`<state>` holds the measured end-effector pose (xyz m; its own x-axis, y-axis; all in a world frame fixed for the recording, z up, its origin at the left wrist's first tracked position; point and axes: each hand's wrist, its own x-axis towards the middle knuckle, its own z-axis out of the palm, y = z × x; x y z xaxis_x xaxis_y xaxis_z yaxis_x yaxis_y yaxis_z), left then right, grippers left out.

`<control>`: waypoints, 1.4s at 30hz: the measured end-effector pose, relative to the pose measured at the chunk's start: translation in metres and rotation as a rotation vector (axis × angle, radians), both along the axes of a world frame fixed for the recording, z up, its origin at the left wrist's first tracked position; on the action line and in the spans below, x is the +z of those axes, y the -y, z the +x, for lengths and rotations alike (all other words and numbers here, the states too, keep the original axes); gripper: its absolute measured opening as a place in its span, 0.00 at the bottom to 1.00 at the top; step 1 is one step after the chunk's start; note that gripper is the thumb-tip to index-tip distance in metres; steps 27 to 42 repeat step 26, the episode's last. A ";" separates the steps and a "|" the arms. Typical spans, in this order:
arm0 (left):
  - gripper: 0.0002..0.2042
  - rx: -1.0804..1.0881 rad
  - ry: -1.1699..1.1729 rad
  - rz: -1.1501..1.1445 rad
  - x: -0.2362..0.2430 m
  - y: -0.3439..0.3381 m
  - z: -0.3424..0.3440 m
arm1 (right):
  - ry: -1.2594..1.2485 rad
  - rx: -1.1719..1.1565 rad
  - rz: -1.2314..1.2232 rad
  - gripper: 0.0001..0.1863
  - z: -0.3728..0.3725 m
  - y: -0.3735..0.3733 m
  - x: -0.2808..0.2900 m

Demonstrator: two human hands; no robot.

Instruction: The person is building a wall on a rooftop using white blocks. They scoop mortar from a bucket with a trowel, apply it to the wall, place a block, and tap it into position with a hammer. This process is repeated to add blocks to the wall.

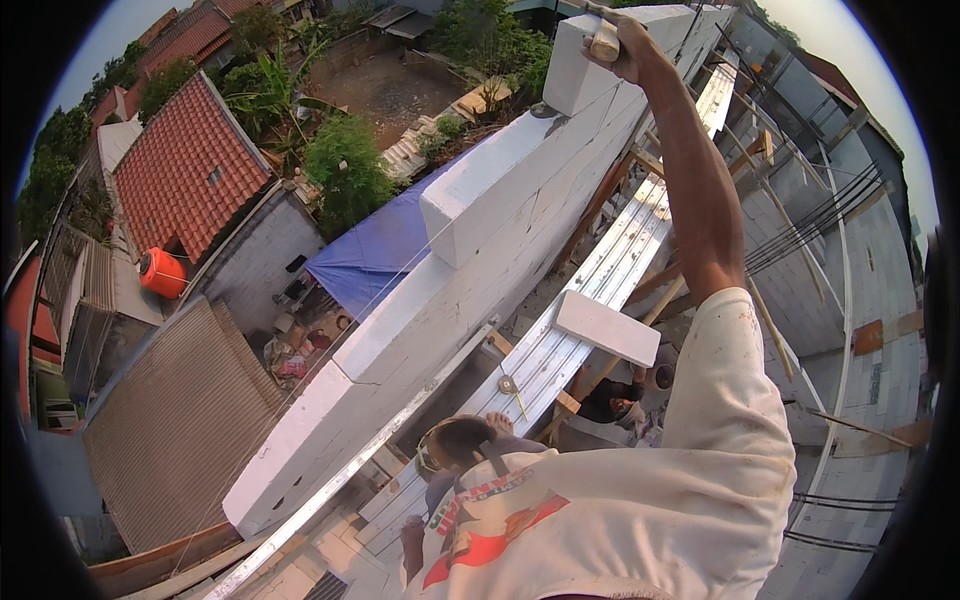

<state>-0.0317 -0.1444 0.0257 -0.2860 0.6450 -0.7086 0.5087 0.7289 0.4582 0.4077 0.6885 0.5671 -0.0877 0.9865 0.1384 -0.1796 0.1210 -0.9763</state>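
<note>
My right arm reaches far up and forward over the wall. At its end my right hand (632,52) is closed around a tool with a rounded wooden handle (606,42); the tool's working end cannot be made out. The hand is at the top of a white lightweight block (578,75) standing on the wall (520,235). Nearer along the wall, the blocks step down toward me. Beside my shirt, low in the view, a brown shape (412,545) may be part of my left hand, but its fingers are not distinguishable.
A ribbed metal plank (620,240) runs alongside the wall, with a loose white block (607,328) lying across it. On the plank rests a small round reel (508,385) with yellow line. Another person (610,400) is below. Left of the wall lie a drop, roofs and a blue tarp (375,255).
</note>
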 end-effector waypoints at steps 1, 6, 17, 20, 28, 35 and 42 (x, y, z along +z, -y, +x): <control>0.18 -0.007 0.002 -0.005 -0.009 0.010 -0.006 | 0.012 -0.001 0.053 0.21 -0.019 0.017 -0.005; 0.16 -0.030 0.048 0.131 -0.033 0.014 -0.017 | 0.029 0.248 0.181 0.29 -0.014 0.054 -0.016; 0.32 0.113 0.406 -0.205 0.025 -0.045 -0.040 | 0.084 -0.160 0.003 0.39 0.015 0.167 -0.187; 0.35 0.117 0.387 -0.146 -0.010 -0.041 -0.049 | 0.130 -0.210 -0.197 0.22 -0.064 0.310 -0.328; 0.36 0.146 0.443 -0.293 -0.103 -0.107 -0.035 | 0.959 0.282 -0.518 0.09 -0.099 0.568 -0.670; 0.36 0.146 0.443 -0.293 -0.103 -0.107 -0.035 | 0.959 0.282 -0.518 0.09 -0.099 0.568 -0.670; 0.36 0.146 0.443 -0.293 -0.103 -0.107 -0.035 | 0.959 0.282 -0.518 0.09 -0.099 0.568 -0.670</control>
